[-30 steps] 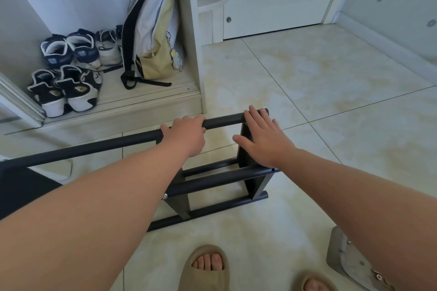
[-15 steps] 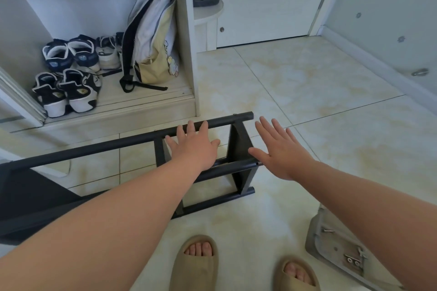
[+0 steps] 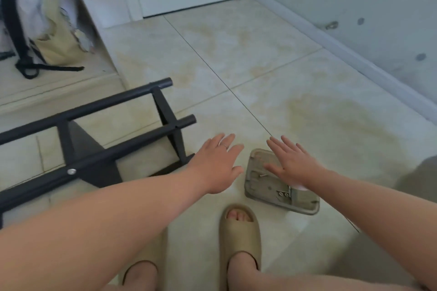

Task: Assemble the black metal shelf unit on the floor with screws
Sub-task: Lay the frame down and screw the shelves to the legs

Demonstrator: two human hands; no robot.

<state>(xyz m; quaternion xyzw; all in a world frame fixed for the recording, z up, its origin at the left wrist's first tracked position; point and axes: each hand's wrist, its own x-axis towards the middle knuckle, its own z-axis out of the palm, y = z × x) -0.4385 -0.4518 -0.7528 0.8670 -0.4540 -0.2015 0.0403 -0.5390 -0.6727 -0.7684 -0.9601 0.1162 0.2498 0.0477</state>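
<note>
While both hands hover flat, fingers spread and holding nothing, I log positions. Black metal shelf unit (image 3: 94,163) lies on the pale tiled floor (image 3: 283,66) to the left of my left hand (image 3: 216,165). Its rails run lower left to upper right, with the end post just beside that hand. Shallow grey tray (image 3: 260,184) with small silver screws (image 3: 282,194) sits partly under my right hand (image 3: 294,165). Judgement: the right hand is nearer, so it should pick the screw.
</note>
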